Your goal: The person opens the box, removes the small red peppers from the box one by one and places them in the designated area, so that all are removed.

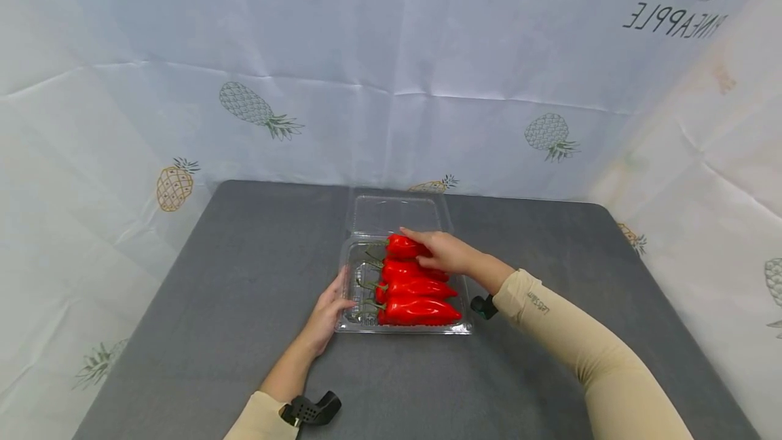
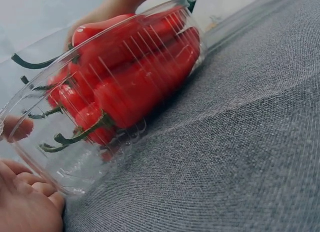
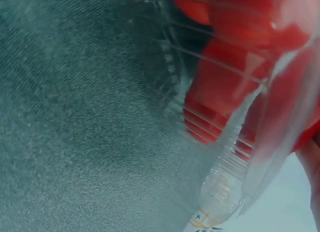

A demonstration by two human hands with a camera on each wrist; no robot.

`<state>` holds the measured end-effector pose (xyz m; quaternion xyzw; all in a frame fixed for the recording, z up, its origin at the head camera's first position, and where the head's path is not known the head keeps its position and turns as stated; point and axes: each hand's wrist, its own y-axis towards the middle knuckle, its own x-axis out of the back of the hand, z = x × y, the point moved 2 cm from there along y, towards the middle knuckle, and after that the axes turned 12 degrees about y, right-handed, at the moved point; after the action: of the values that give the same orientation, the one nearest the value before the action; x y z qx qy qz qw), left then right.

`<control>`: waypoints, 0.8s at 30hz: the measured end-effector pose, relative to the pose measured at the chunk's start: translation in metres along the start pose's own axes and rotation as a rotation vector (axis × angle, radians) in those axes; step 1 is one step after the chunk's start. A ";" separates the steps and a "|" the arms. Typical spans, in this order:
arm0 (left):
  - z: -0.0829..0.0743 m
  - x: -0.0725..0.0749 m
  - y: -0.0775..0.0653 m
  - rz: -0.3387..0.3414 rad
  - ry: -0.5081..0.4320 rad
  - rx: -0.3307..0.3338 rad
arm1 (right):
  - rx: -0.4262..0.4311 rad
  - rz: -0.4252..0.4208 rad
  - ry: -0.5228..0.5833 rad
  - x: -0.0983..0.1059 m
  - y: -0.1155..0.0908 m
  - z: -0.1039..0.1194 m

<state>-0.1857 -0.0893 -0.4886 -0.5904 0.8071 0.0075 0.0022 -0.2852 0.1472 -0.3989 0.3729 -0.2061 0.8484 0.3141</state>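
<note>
My left hand (image 1: 325, 318) pinches the box (image 1: 366, 331), right hand (image 1: 449, 252) sits over the sideways far pepper (image 1: 402, 246), can't tell if gripping

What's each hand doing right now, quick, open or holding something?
Left hand: holding the left edge of the clear container.
Right hand: holding the farthest red pepper between thumb and fingers.

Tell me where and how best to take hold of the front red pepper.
I'd take the front red pepper around its thick middle, from above. It lies on its side, stem left, tapered tip right, upper surface exposed with the lid open; the container's front wall likely blocks a low approach.
</note>
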 end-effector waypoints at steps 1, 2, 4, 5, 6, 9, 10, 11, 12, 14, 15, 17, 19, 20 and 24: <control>0.000 0.000 0.000 0.001 -0.004 -0.005 | 0.002 -0.017 0.009 0.001 -0.001 0.000; 0.000 -0.001 0.000 0.004 -0.011 -0.006 | 0.002 -0.034 0.025 0.002 -0.002 -0.001; 0.000 -0.001 0.000 0.007 -0.021 -0.015 | -0.002 -0.070 0.064 0.005 -0.004 -0.003; 0.000 -0.001 0.000 0.009 -0.025 -0.017 | -0.004 -0.088 0.081 0.006 -0.005 -0.004; 0.000 -0.001 0.000 0.012 -0.027 -0.018 | -0.012 -0.107 0.104 0.007 -0.006 -0.006; 0.000 -0.001 0.000 0.018 -0.028 -0.023 | -0.041 -0.165 0.144 0.010 -0.009 -0.010; 0.000 0.000 0.000 0.020 -0.026 -0.022 | -0.051 -0.184 0.156 0.011 -0.011 -0.011; 0.000 0.000 0.000 0.020 -0.023 -0.021 | -0.061 -0.205 0.163 0.012 -0.012 -0.012; 0.000 0.000 0.001 0.020 -0.022 -0.021 | -0.070 -0.224 0.175 0.013 -0.013 -0.013; 0.000 0.000 0.001 0.017 -0.021 -0.018 | -0.083 -0.256 0.204 0.016 -0.016 -0.015; 0.000 0.000 0.001 0.018 -0.021 -0.019 | -0.086 -0.270 0.220 0.017 -0.018 -0.016; 0.001 0.000 0.001 0.017 -0.019 -0.015 | -0.096 -0.299 0.243 0.019 -0.021 -0.019; 0.001 0.000 0.001 0.017 -0.020 -0.013 | -0.097 -0.325 0.269 0.020 -0.024 -0.022; 0.001 0.000 0.001 0.016 -0.018 -0.011 | -0.100 -0.341 0.276 0.021 -0.025 -0.024; 0.001 0.000 0.001 0.012 -0.011 -0.008 | -0.111 -0.393 0.298 0.023 -0.031 -0.029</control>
<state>-0.1865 -0.0894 -0.4898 -0.5854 0.8106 0.0142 0.0042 -0.2911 0.1953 -0.3965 0.2588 -0.1275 0.8039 0.5201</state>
